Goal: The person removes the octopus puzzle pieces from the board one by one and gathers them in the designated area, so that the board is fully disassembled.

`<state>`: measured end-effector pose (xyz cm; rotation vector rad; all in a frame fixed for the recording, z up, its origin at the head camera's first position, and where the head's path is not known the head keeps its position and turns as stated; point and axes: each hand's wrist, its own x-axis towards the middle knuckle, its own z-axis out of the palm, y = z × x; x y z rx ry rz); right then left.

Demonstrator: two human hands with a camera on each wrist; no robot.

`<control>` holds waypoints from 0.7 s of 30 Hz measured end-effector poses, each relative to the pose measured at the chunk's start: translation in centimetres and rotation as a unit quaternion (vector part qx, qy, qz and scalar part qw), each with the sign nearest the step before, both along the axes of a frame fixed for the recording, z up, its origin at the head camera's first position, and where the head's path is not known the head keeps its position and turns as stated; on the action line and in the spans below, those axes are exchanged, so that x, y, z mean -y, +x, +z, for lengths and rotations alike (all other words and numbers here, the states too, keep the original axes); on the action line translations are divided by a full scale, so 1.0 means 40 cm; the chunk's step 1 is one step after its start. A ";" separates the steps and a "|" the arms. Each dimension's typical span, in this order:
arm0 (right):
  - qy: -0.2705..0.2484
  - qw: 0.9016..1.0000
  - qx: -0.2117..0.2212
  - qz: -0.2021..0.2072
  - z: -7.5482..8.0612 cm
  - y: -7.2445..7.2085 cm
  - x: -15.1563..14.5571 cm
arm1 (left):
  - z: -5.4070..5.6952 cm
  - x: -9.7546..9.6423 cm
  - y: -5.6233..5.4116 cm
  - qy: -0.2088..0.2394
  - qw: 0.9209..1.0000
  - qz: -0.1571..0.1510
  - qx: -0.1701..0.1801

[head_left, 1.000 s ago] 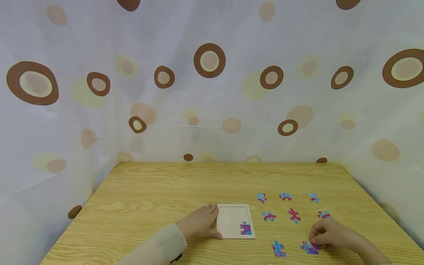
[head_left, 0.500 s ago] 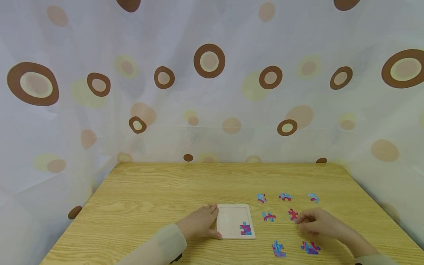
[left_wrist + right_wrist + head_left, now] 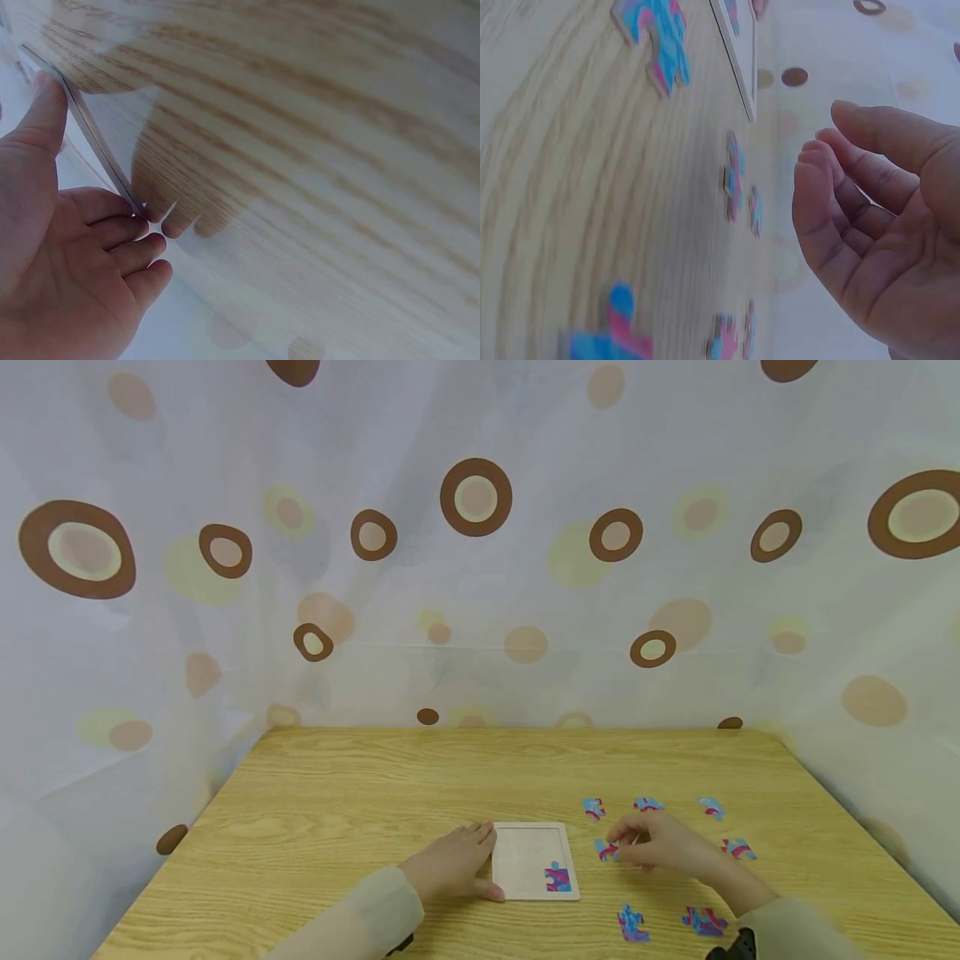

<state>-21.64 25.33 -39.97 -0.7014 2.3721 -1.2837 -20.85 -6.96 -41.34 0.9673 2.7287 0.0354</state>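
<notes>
My left hand (image 3: 453, 862) rests at the left edge of a pale square puzzle tray (image 3: 517, 895), fingers at the far corner and thumb at the near one. A purple-and-blue jigsaw piece (image 3: 557, 881) lies in the tray's lower right corner. Right of the tray, my right hand (image 3: 667, 845) hovers over the table beside a blue-and-red jigsaw piece (image 3: 604, 850). In the right wrist view, that hand (image 3: 885, 217) has loosely bent fingers, the thumb stands apart from them, and nothing shows between. In the head view it covers the middle of the spread-out pieces.
More jigsaw pieces lie on the wooden table (image 3: 375, 793): two blue-and-red ones at the back, (image 3: 593, 808) and a blue one (image 3: 711, 807), one at the right (image 3: 738, 848), and two purple-blue pieces in front, including a piece (image 3: 703, 921). A dotted curtain (image 3: 480, 610) surrounds the table.
My right hand has moved left and away from me, from the front right pieces to the one near the tray, uncovering the right-hand piece. The left hand and the tray have stayed put.
</notes>
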 end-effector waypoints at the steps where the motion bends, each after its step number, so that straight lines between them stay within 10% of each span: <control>1: -0.003 1.000 -0.003 0.005 -0.001 -0.002 0.011 | -0.001 0.000 -0.001 -0.001 1.000 0.000 0.001; 13: 0.027 0.998 -0.034 0.034 -0.024 -0.009 0.120 | -0.006 -0.001 -0.005 -0.004 1.000 0.001 -0.005; 21: 0.008 0.999 0.018 0.048 -0.043 -0.005 0.150 | -0.003 -0.002 -0.003 -0.010 1.000 -0.006 -0.012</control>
